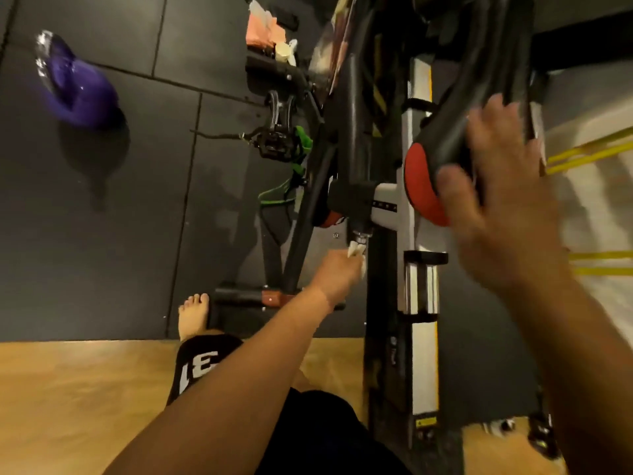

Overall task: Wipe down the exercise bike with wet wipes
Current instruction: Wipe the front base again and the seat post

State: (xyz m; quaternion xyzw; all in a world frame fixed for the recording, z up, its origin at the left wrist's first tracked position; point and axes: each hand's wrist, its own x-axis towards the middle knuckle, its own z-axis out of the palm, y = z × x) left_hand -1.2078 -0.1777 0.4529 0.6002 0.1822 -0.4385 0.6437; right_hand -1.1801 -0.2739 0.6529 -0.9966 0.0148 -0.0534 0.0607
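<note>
- Left hand [337, 274]: fingers curled, pinching a bunched white wet wipe [354, 251] that sticks out past the fingertips against the exercise bike [356, 132] frame.
- Right hand [503, 200]: blurred, fingers spread flat on the saddle [442, 145].

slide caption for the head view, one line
Left hand holds white wet wipe against black exercise bike frame; right hand touches black-and-red saddle.

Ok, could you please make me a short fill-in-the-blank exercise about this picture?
1. The left hand holds a white ____ under the bike frame.
2. The right hand is on the bike's black and red ____.
3. The kettlebell is ____ in colour.
Missing words: wipe; saddle; purple.
</note>
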